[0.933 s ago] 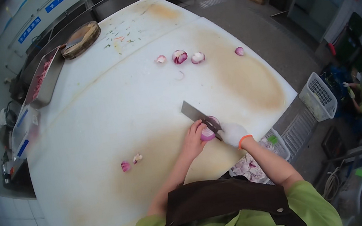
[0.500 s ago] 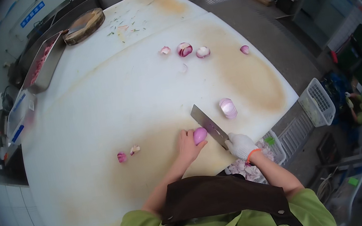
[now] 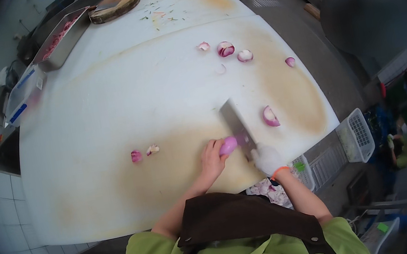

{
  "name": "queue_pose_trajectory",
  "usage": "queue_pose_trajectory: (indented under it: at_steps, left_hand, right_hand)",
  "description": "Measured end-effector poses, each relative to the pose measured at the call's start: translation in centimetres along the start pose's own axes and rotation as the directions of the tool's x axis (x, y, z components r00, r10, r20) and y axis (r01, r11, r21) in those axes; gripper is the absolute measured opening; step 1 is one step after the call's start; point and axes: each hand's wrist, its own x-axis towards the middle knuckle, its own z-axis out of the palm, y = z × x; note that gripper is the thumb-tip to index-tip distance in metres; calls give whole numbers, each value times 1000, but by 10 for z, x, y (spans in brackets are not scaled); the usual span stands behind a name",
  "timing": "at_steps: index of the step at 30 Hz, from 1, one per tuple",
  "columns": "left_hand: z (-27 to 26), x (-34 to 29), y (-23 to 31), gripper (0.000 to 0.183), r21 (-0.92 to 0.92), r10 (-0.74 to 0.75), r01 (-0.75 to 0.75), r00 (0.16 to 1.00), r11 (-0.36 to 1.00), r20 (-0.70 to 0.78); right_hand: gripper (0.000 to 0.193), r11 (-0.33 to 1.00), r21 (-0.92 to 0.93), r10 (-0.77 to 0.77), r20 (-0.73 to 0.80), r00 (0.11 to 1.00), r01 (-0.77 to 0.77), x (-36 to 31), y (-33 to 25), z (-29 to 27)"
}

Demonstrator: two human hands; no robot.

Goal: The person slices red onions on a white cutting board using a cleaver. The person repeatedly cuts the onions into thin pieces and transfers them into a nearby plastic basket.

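My left hand point(image 3: 212, 156) is bare, its fingers wrapped round a peeled red onion point(image 3: 228, 145) on the white board. In a white glove, my right hand point(image 3: 268, 159) grips the handle of a cleaver point(image 3: 238, 126). The broad blade, slightly blurred, stands on edge against or just beside the onion's right side; whether it cuts in is unclear. Right of the blade lies a cut piece of red onion point(image 3: 270, 116), resting tilted. Two small onion trimmings, a purple one point(image 3: 136, 156) and a pale one point(image 3: 152, 149), lie to the left of my left hand.
Farther back lie more red onion pieces point(image 3: 226, 49) and a small one point(image 3: 290, 62) near the right edge. A metal tray of meat point(image 3: 58, 43), round wooden block point(image 3: 115, 6) and clear plastic box point(image 3: 25, 95) line the far left. Below the right edge, a basket point(image 3: 304, 172) holds peelings.
The whole view has shifted slightly. The cleaver's blade has turned more upright in the picture, and the cut onion piece beside it now shows a different side. Both hands keep their hold.
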Motion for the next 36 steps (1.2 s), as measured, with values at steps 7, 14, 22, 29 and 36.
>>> queue_pose_trajectory:
  at_steps: [7,14,22,29,36]
  left_hand:
    - [-2,0,-3,48,-20,-18,18,1000,1000,5]
    - [-4,-3,-3,49,-38,-66,66,998,997,13]
    - [-2,-4,-3,47,-60,-99,99,995,993,15]
    - [6,-9,-14,46,-113,-115,114,993,987,0]
    - [7,-10,-12,40,-123,-82,73,995,990,-65]
  right_hand:
    - [33,997,81,30,-139,990,-19,-3,-18,-4]
    - [33,992,93,84,-26,996,-81,-1,-32,-16]
    - [29,996,-88,-11,-27,1000,9,-4,-39,-10]
    - [32,978,-190,-88,4,996,87,-5,-45,-12]
    - [25,965,-235,-110,28,994,113,4,-43,6]
